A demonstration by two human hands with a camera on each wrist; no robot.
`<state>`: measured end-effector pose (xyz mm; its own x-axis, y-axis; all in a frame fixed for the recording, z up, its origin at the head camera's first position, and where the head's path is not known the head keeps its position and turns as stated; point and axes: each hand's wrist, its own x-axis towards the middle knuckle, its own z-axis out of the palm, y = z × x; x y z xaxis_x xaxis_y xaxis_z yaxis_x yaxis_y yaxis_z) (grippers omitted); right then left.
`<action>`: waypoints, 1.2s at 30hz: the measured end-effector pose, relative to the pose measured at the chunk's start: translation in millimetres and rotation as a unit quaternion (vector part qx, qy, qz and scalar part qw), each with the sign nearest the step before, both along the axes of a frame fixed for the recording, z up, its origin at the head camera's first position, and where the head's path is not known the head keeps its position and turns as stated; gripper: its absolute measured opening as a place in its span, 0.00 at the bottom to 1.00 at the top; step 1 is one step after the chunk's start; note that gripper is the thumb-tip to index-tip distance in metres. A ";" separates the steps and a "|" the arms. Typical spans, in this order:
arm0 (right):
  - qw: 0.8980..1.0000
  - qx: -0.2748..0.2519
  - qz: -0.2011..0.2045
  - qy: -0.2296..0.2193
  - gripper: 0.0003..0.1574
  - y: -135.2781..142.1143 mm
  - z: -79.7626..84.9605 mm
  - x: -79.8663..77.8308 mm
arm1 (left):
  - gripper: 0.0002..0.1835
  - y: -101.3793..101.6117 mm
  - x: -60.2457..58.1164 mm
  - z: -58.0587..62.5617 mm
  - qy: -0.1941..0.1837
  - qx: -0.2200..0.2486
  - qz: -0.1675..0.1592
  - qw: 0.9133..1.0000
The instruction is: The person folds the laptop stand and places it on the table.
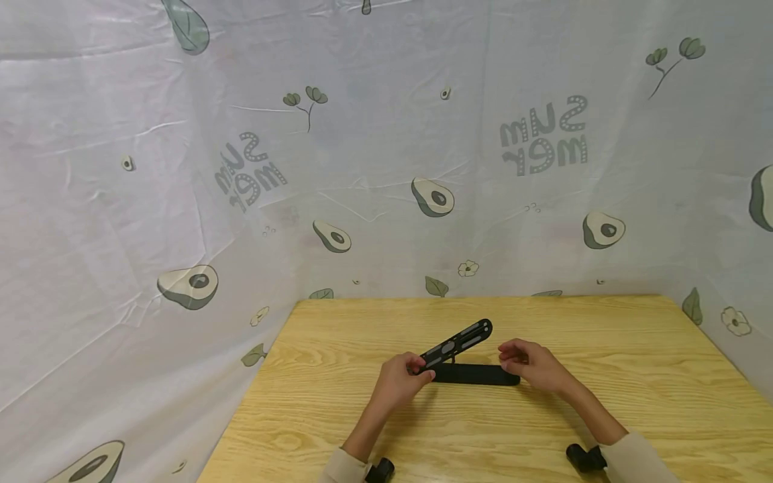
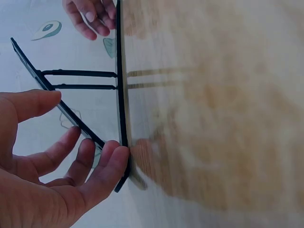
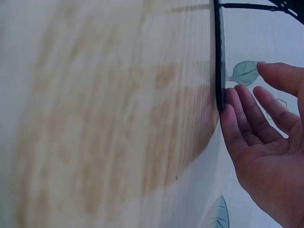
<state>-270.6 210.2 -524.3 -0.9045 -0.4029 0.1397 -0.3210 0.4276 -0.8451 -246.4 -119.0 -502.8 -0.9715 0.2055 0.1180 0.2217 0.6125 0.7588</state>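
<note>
A slim black folding stand (image 1: 476,374) lies on the wooden table with its upper plate (image 1: 457,343) tilted up from the left end. Thin struts (image 2: 80,73) prop this plate above the base bar (image 2: 122,95). My left hand (image 1: 400,382) holds the joined left end, thumb and fingers curled about the plate and base. At the base's other end is my right hand (image 1: 536,365), its fingers loosely bent. In the right wrist view, that hand's lower fingers (image 3: 232,124) touch the tip of the base, while the thumb stays apart from it.
The wooden table (image 1: 338,335) extends around the stand. Behind it and along the sides hangs a pale curtain (image 1: 374,147) printed with avocados and leaves. A black wrist device (image 1: 584,459) sits at the right sleeve, another (image 1: 380,471) at the left.
</note>
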 end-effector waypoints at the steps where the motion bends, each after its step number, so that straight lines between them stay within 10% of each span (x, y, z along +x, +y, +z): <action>1: 1.000 0.000 -0.004 -0.003 0.25 0.2 0.1 0.9 | 0.14 0.4 -1.7 0.1 -0.001 0.001 -0.001 1.000; 36: 0.997 0.000 -0.006 -0.075 0.30 -7.4 9.5 32.3 | 0.12 1.3 -38.1 -0.7 -0.030 0.038 -0.004 0.999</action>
<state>-238.3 202.7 -514.8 -0.9200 -0.3920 0.0032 -0.1865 0.4304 -0.8832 -284.5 -117.6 -503.5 -0.9758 0.2058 0.0745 0.1783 0.5504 0.8157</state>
